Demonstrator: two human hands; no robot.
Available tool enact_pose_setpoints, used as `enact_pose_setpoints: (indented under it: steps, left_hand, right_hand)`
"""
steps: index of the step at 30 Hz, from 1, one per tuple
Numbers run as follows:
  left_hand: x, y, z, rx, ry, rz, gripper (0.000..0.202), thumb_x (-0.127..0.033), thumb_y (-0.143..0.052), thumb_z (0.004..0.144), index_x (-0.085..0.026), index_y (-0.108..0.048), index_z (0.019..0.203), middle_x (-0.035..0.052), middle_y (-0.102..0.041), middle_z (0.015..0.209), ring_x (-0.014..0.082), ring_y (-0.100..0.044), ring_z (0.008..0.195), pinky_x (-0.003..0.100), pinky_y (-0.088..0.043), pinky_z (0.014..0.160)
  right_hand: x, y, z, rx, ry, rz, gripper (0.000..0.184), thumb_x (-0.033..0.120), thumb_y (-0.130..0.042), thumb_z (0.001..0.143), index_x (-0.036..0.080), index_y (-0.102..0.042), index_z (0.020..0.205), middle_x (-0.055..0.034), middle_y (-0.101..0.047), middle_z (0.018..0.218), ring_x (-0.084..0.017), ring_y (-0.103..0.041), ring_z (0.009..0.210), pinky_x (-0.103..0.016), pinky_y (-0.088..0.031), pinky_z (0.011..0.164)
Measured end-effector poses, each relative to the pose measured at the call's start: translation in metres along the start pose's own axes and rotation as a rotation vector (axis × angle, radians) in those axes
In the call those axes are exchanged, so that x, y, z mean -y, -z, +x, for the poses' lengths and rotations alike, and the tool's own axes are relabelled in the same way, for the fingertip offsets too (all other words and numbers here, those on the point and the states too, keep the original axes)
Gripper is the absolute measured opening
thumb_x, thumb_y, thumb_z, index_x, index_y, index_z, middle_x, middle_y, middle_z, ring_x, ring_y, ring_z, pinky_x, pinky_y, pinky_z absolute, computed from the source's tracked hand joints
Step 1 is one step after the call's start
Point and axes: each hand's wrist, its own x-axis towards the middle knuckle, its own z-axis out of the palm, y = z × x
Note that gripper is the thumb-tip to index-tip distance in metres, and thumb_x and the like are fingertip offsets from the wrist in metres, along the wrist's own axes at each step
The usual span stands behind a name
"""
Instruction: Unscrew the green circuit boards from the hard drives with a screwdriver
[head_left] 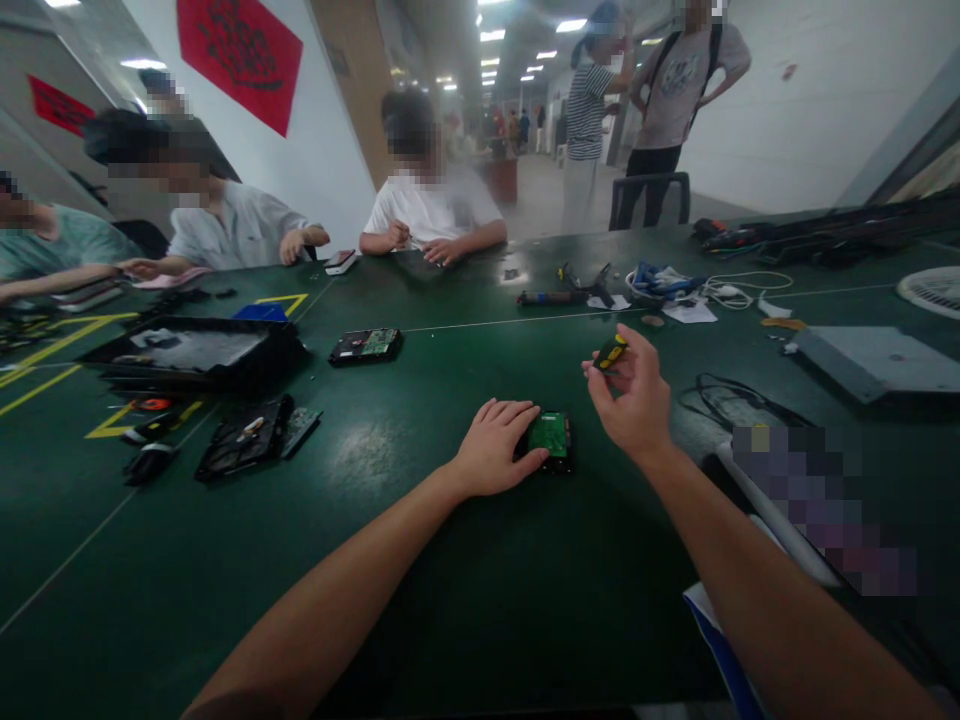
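Observation:
A hard drive (551,436) lies on the green table with its circuit board facing up. My left hand (495,448) steadies it from the left, thumb over the near side and fingers along the far side, covering its left part. To the right, raised above the table, my right hand (636,395) pinches a small black-and-yellow handle (610,352), which looks like a screwdriver's. Its shaft cannot be made out. The handle is apart from the drive.
Another hard drive (366,346) lies farther left. Opened drive parts (247,437) sit beside a black tray (199,345). On the right are a silver metal case (885,358), black cables (724,395) and a blue cable bundle (660,281). A person (431,210) works across the table.

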Motion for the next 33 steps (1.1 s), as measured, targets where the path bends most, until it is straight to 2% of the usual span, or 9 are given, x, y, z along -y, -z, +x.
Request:
enact_pose_setpoints:
  steps: [4,12,19,33]
  left_hand:
    - [0.0009,-0.0015,0.0009,-0.013,0.004,-0.009,0.069,-0.060,-0.058,0.099,-0.023,-0.047,0.157,0.0094,-0.053,0.160,0.0312,-0.045,0.149,0.058,-0.022,0.132]
    - [0.0018,-0.0010,0.0025,-0.006,0.017,-0.034,0.069,-0.059,-0.061,0.098,-0.025,-0.047,0.156,0.0084,-0.054,0.158,0.0312,-0.046,0.149,0.059,-0.020,0.132]
    - [-0.0007,0.0001,0.0025,-0.002,0.023,-0.037,0.068,-0.059,-0.062,0.097,-0.025,-0.048,0.155,0.0087,-0.054,0.158,0.0314,-0.045,0.149,0.059,-0.020,0.132]
    - [0.0002,-0.0012,0.0032,-0.004,0.029,-0.035,0.069,-0.059,-0.062,0.097,-0.025,-0.047,0.156,0.0091,-0.054,0.158,0.0316,-0.045,0.149,0.059,-0.020,0.132]
  right_hand:
    - [0.0072,-0.0018,-0.0013,-0.013,0.027,0.004,0.070,0.034,-0.074,0.092,0.033,-0.044,0.155,-0.0108,-0.068,0.135,-0.025,-0.078,0.096,-0.043,-0.072,0.080]
    - [0.0071,-0.0083,-0.0069,0.023,0.014,0.010,0.069,0.040,-0.072,0.094,0.034,-0.043,0.156,-0.0085,-0.068,0.133,-0.024,-0.077,0.092,-0.042,-0.072,0.079]
    - [0.0120,-0.0071,-0.0088,0.075,0.001,-0.015,0.067,0.035,-0.070,0.095,0.036,-0.043,0.156,-0.0095,-0.067,0.138,-0.025,-0.077,0.097,-0.044,-0.072,0.081]
    - [0.0101,-0.0088,-0.0097,0.071,0.004,-0.016,0.067,0.034,-0.071,0.094,0.035,-0.045,0.155,-0.0092,-0.066,0.140,-0.024,-0.076,0.096,-0.042,-0.072,0.079]
